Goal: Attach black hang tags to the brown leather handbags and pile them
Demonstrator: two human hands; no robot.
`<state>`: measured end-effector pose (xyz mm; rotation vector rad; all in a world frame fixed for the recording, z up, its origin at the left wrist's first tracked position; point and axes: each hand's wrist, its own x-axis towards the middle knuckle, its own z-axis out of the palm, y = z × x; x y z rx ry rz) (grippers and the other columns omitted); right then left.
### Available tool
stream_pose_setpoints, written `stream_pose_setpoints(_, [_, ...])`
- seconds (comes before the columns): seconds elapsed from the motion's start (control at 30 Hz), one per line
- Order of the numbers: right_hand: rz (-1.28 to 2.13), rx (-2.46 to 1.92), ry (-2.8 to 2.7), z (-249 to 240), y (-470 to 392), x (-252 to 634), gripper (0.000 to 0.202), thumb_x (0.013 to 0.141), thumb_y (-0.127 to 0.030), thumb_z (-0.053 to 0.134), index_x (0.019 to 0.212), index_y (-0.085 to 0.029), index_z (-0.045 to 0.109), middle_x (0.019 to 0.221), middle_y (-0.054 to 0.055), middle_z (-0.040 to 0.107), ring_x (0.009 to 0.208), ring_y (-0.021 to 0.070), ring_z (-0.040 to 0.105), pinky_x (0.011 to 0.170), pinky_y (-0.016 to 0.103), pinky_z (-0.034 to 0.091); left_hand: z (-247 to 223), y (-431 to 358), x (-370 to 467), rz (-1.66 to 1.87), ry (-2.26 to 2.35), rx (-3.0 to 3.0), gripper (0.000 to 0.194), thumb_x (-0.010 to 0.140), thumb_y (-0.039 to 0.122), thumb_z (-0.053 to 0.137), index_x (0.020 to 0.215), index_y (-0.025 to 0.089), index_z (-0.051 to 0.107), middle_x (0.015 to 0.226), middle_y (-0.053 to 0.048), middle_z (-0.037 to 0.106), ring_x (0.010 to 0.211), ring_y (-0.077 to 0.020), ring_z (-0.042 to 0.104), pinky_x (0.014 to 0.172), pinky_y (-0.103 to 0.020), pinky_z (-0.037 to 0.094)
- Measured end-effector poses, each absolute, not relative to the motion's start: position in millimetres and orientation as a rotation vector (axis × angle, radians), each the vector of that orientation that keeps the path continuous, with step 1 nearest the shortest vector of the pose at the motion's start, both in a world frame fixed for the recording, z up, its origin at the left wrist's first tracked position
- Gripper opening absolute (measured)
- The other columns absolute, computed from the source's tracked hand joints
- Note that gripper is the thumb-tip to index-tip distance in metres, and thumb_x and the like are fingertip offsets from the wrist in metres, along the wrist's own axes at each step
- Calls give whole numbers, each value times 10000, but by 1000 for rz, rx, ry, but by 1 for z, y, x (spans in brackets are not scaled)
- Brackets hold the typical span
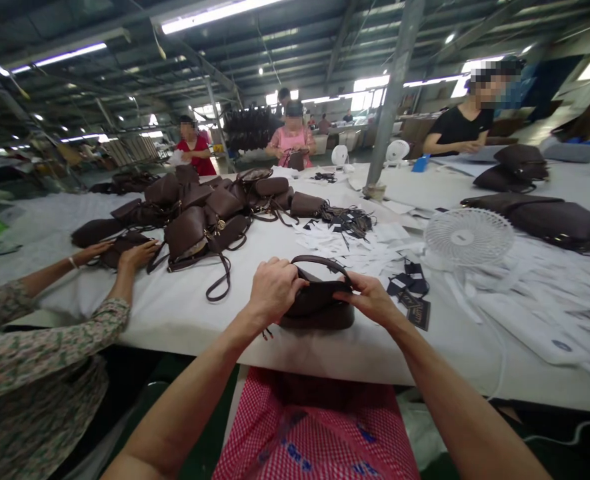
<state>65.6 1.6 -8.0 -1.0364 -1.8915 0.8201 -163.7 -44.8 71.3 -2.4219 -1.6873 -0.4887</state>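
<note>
A dark brown handbag [319,313] rests on the white-covered table close to its front edge, its curved handle standing up. My left hand [275,287] is closed on the left end of the bag's top edge. At the other end, my right hand [369,297] pinches the rim between thumb and fingers. The bag's mouth shows as a narrow gap between my hands; what lies inside is hidden. Just right of my right hand are several black tags [409,280] and a larger dark printed card [415,312].
A heap of brown bags [189,230] covers the table's left part. A co-worker's hands [137,253] handle a bag there. White paper strips [347,247] and black tags with cords [349,220] lie ahead. A white fan [467,237] stands right, below a metal post [392,93].
</note>
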Motion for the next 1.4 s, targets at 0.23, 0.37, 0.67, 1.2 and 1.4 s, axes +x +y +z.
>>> stream_pose_setpoints(0.23, [601, -1088, -1930, -14, 25, 69, 185, 765, -370, 635, 829, -198, 609, 777, 7, 609, 731, 175, 552, 684, 309, 466, 59, -39, -153, -699, -1797, -2383, 257, 907, 371, 565, 754, 179, 643, 849, -50, 659, 874, -211, 528, 761, -358, 347])
stream_pose_setpoints(0.37, [98, -1223, -1705, 1, 0, 52, 255, 837, -324, 564, 1037, -174, 611, 934, 76, 591, 728, 179, 547, 668, 330, 487, 50, -26, -141, -851, -1848, -2353, 256, 910, 347, 556, 748, 185, 671, 854, -54, 668, 884, -224, 525, 784, -385, 350])
stream_pose_setpoints(0.67, [199, -1126, -2050, 37, -18, -7, 272, 902, -300, 506, 1115, -188, 634, 1046, 95, 670, 896, 226, 640, 805, 352, 502, 35, -22, -199, -1953, -1748, -2412, 200, 839, 150, 485, 907, 167, 673, 931, -54, 625, 885, -165, 560, 821, -303, 441])
stream_pose_setpoints(1.2, [173, -1091, -2282, 49, -15, -17, 247, 912, -262, 494, 1059, -240, 691, 1026, 59, 694, 917, 190, 647, 799, 303, 507, -18, -14, -242, -2753, -1292, -3044, 214, 779, 270, 718, 975, 190, 745, 1149, -92, 565, 1047, -207, 563, 908, -326, 471])
stream_pose_setpoints(1.4, [229, -1074, -2389, 45, -23, -26, 268, 941, -336, 483, 1091, -282, 699, 1157, 50, 659, 1055, 196, 611, 912, 338, 488, -26, -8, -243, -2310, -1132, -3195, 329, 813, 350, 691, 1129, 257, 700, 1332, -103, 468, 1111, -224, 530, 945, -364, 474])
